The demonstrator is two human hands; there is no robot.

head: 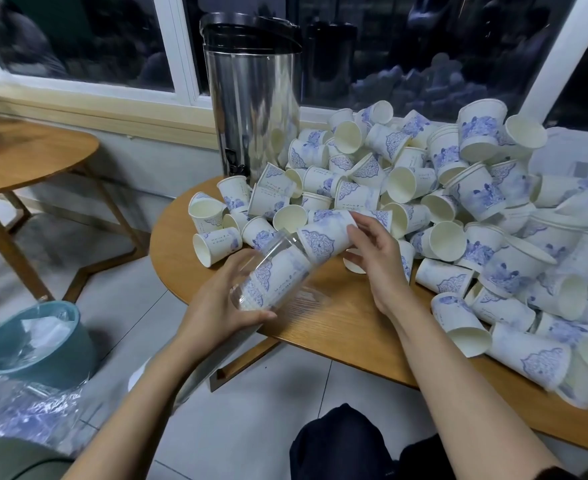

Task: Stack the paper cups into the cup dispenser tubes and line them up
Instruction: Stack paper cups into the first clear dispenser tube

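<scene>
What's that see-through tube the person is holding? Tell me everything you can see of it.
The clear tube looks like thin transparent plastic, a round cylinder. It is tilted, open mouth pointing up and right, over the near edge of the wooden table. The left hand grips its lower end. White cups with blue patterns sit nested inside, and the right hand holds a paper cup at its mouth.
</scene>
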